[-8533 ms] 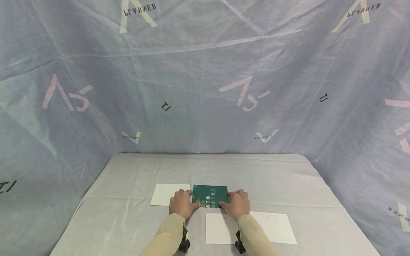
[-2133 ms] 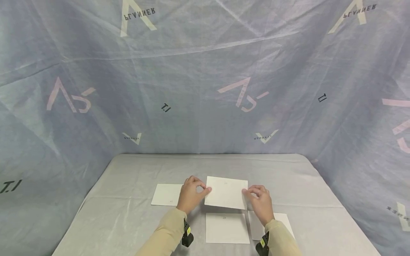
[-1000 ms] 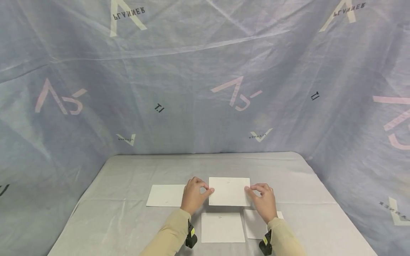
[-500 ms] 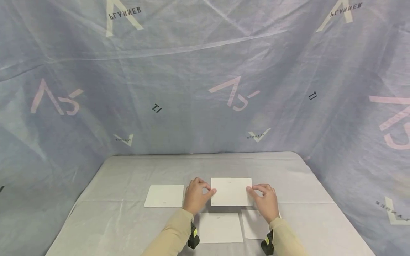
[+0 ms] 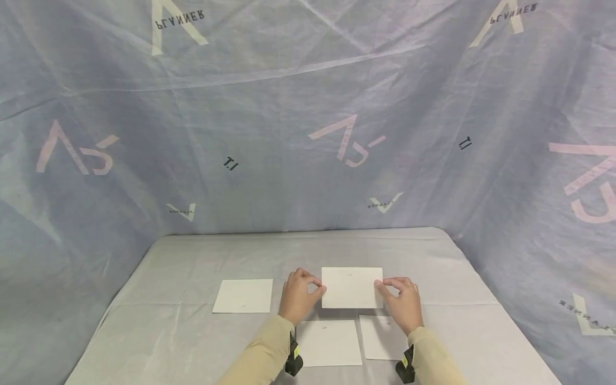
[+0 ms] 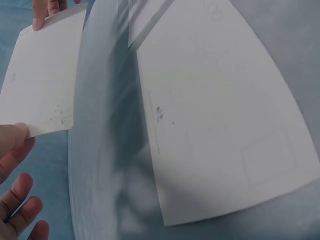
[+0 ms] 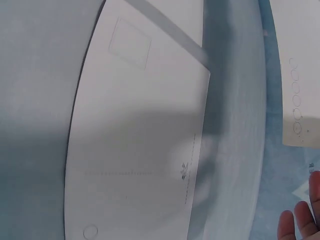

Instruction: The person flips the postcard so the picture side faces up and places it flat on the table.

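Between my two hands a white postcard [image 5: 351, 289] is held up above the table, its plain printed side showing. My left hand [image 5: 297, 299] pinches its left edge with thumb and forefinger. On the opposite edge, my right hand [image 5: 405, 306] has the same kind of pinch. Below it lie two more postcards: a near-middle postcard [image 5: 331, 342], and a near-right postcard [image 5: 380, 339] partly covered by my right hand and sleeve. In the left wrist view, the held postcard [image 6: 47, 75] hangs apart from the lying postcard [image 6: 220, 110]. The right wrist view shows a stamp box on its lying postcard [image 7: 135, 130].
A further postcard [image 5: 243, 295] lies to the left of my left hand. A pale cloth covers the table [image 5: 159, 337]. Grey-blue printed sheeting [image 5: 269, 123] rises behind the table and along both sides.
Earlier, both hands held a green-faced card low at the table; now a white side is held up. Over the last second, hands and postcard have shifted slightly right, and the view has turned.
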Demonstrator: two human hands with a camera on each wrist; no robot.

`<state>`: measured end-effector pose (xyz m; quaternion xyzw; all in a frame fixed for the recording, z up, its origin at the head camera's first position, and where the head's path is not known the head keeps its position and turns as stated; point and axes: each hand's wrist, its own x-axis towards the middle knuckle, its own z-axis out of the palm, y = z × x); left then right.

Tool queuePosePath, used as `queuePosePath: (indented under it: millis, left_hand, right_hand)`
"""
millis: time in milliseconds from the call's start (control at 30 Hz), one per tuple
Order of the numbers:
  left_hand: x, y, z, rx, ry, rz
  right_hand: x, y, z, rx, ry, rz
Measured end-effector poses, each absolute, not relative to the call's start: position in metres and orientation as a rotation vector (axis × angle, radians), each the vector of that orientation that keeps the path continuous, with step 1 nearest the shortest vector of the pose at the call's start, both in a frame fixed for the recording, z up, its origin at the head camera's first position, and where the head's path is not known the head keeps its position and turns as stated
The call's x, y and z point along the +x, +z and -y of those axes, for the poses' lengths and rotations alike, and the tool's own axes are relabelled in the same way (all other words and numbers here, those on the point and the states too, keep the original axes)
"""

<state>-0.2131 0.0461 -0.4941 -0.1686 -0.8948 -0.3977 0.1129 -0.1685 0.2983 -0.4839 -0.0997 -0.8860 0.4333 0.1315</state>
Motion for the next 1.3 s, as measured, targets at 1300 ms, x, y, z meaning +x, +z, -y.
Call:
queuePosePath:
  millis: [1300]
  left_hand:
    - [-0.203,-0.491,-0.084,-0.598,-1.090,2.680]
  right_hand:
    - [-0.169,-0.489,-0.329,-0.375,1.059,2.632]
